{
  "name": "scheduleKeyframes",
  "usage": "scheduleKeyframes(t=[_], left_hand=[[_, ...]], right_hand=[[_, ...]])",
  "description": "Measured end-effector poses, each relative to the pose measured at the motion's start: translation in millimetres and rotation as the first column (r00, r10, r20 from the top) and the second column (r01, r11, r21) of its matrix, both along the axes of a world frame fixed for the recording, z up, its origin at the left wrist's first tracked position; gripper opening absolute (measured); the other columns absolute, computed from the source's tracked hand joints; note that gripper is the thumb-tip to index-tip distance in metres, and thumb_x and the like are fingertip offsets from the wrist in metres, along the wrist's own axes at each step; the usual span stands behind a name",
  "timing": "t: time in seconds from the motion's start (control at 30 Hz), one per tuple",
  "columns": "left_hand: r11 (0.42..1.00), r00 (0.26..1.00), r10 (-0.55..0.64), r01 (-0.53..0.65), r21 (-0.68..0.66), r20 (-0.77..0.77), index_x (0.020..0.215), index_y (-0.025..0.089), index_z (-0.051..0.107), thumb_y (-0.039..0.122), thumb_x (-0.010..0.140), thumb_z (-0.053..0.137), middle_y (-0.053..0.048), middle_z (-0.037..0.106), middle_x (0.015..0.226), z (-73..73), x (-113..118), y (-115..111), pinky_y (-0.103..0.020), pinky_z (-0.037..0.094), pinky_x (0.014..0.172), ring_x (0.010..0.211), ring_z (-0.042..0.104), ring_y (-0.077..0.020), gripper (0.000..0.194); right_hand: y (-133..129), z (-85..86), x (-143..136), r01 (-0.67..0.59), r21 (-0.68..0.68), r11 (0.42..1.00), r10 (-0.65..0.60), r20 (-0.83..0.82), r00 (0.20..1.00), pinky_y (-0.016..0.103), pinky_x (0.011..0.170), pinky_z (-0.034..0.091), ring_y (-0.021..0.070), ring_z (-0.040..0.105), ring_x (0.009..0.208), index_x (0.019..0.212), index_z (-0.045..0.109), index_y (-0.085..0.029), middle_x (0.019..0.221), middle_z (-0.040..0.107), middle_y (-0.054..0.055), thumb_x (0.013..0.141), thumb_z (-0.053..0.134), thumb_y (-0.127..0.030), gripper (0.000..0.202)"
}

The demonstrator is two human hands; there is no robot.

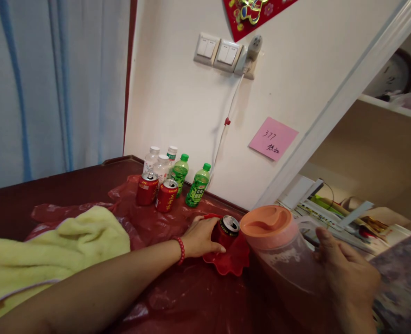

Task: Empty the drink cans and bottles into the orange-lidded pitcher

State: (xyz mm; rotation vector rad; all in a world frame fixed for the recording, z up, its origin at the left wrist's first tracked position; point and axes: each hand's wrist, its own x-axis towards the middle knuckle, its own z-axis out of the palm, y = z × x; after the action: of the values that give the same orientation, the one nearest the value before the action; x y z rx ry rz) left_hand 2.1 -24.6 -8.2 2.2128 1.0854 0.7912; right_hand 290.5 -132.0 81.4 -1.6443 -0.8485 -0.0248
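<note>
Flanking held can (pixel 227 228): pitcher (pixel 285 262), bottles (pixel 197 186), other cans (pixel 167 196).

A tilted pitcher (pixel 289 262) (orange-lidded) is beside an open can (pixel 225 232) in a red dish (pixel 229 263).

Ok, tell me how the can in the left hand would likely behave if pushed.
The red can is a narrow cylinder, so a push near its rim could tip it; on its side it would probably roll. Its top looks open, so any drink inside might spill. The left hand around it should steady it somewhat.
</note>
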Motion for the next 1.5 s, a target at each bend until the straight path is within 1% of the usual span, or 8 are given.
scheduleKeyframes(t=[0.1,0.2,0.37,0.5,0.67,0.8,1.0,1.5], left_hand=[[1.0,1.0,-0.006,0.006,-0.009,0.001,0.139,0.023,0.064,0.045,0.069,0.099,-0.013,0.074,0.143,1.1,-0.4,-0.6,-0.056,0.034,0.126,0.139,0.064,-0.0392,0.081],[1.0,1.0,-0.003,0.003,-0.014,-0.011,0.136,0.022,0.065,0.045,0.07,0.099,-0.011,0.077,0.135,3.1,-0.8,-2.0,-0.056,0.034,0.126,0.137,0.066,-0.0396,0.078],[1.0,1.0,0.002,-0.002,-0.015,-0.029,0.133,0.023,0.066,0.046,0.07,0.099,-0.008,0.081,0.124,4.2,-0.6,-2.9,-0.055,0.035,0.125,0.132,0.068,-0.0396,0.075],[1.0,0.999,-0.001,0.001,-0.012,-0.033,0.135,0.021,0.066,0.046,0.071,0.099,-0.01,0.08,0.129,3.9,-0.3,-2.5,-0.056,0.034,0.126,0.134,0.067,-0.0405,0.076],[1.0,1.0,0.001,-0.001,-0.01,-0.027,0.136,0.023,0.065,0.046,0.07,0.099,-0.01,0.077,0.135,3.6,0.0,-2.3,-0.057,0.033,0.126,0.136,0.066,-0.0409,0.078],[1.0,1.0,0.001,-0.001,-0.007,-0.029,0.135,0.023,0.066,0.047,0.07,0.099,-0.009,0.079,0.131,3.1,-0.3,-1.8,-0.056,0.034,0.125,0.133,0.067,-0.0406,0.077],[1.0,1.0,-0.009,0.009,0.0,-0.022,0.139,0.023,0.064,0.047,0.07,0.099,-0.012,0.075,0.142,2.6,-0.2,-1.2,-0.056,0.034,0.125,0.137,0.065,-0.0406,0.081],[1.0,0.998,0.014,-0.014,-0.011,-0.059,0.137,0.019,0.065,0.05,0.07,0.099,-0.008,0.082,0.117,5.0,0.0,-3.7,-0.052,0.039,0.12,0.12,0.073,-0.0384,0.081]], right_hand=[[-2.5,1.8,-2.8,-0.012,-0.018,1.0,0.012,0.014,1.0,0.027,0.046,0.033,0.0152,0.042,0.057,0.072,0.068,-0.019,0.058,0.052,0.0,0.078,0.077,-0.084,0.066],[-5.0,4.5,-7.4,-0.014,-0.027,1.0,0.015,0.044,0.999,0.027,0.05,0.033,0.0157,0.043,0.06,0.072,0.068,-0.019,0.06,0.054,0.0,0.082,0.075,-0.081,0.064],[-4.9,5.9,-8.2,0.016,-0.024,1.0,-0.015,0.055,0.998,0.028,0.048,0.034,0.0164,0.044,0.059,0.073,0.069,-0.02,0.06,0.055,0.0,0.079,0.075,-0.084,0.065],[-4.5,5.4,-6.9,-0.006,-0.032,0.999,0.007,0.045,0.999,0.028,0.049,0.033,0.0163,0.043,0.06,0.075,0.07,-0.019,0.062,0.056,0.001,0.08,0.076,-0.083,0.064],[0.4,0.8,2.7,0.029,-0.027,0.999,-0.028,0.034,0.999,0.029,0.047,0.032,0.017,0.046,0.062,0.082,0.074,-0.019,0.064,0.059,0.0,0.074,0.077,-0.088,0.07],[2.4,-1.0,6.3,0.029,-0.021,0.999,-0.027,0.063,0.998,0.028,0.048,0.033,0.0162,0.046,0.061,0.079,0.074,-0.019,0.063,0.059,0.0,0.073,0.076,-0.091,0.072],[-0.7,1.3,1.4,0.021,-0.027,0.999,-0.019,0.067,0.998,0.028,0.047,0.033,0.0156,0.044,0.06,0.079,0.073,-0.019,0.063,0.058,0.0,0.075,0.077,-0.087,0.069],[-13.8,17.7,-26.3,-0.007,-0.075,0.997,0.011,0.055,0.998,0.031,0.057,0.034,0.0178,0.042,0.068,0.074,0.067,-0.022,0.061,0.051,-0.002,0.083,0.072,-0.077,0.056]])
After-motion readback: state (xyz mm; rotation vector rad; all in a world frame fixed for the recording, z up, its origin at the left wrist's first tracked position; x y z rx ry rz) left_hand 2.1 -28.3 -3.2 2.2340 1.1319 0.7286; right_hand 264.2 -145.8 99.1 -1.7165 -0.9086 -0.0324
